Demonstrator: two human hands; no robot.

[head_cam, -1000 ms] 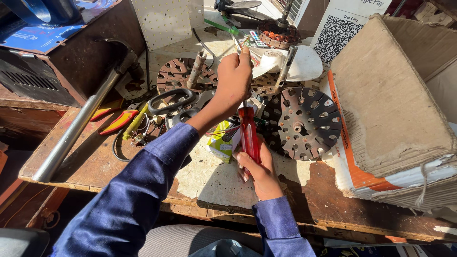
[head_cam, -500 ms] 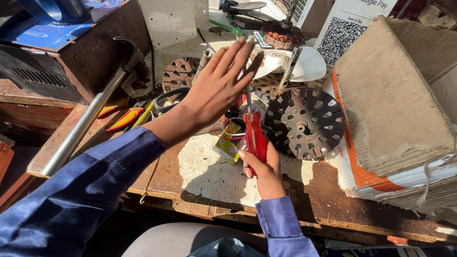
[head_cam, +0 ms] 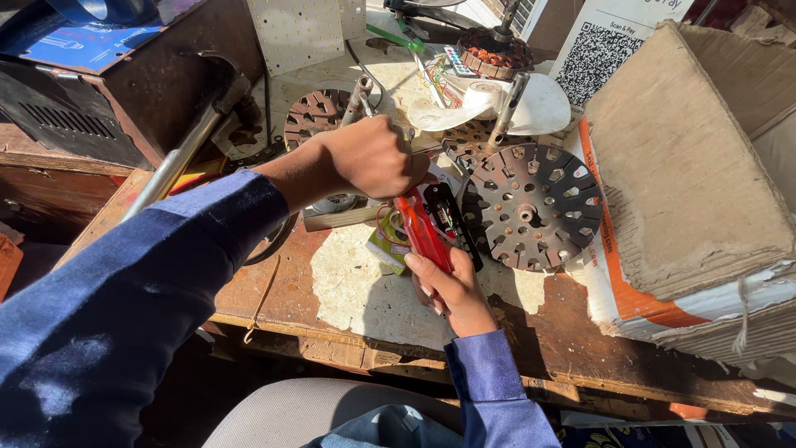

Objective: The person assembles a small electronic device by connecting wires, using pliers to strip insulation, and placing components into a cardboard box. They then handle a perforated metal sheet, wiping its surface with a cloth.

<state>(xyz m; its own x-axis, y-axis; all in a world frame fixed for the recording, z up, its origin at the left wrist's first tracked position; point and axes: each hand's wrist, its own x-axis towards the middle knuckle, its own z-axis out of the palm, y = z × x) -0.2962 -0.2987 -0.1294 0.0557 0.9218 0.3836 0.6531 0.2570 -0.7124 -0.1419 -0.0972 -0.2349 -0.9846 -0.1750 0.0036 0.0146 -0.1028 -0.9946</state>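
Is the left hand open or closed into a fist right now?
Closed. The left hand is curled into a fist just above the red-handled tool, which the right hand grips. Whatever it encloses is hidden.

Left hand [head_cam: 369,158] fisted with arm outstretched; right hand [head_cam: 452,290] fingers curled closed.

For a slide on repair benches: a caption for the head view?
Right hand grips a red-handled screwdriver while the left hand closes beside a slotted metal disc on a cluttered wooden bench.
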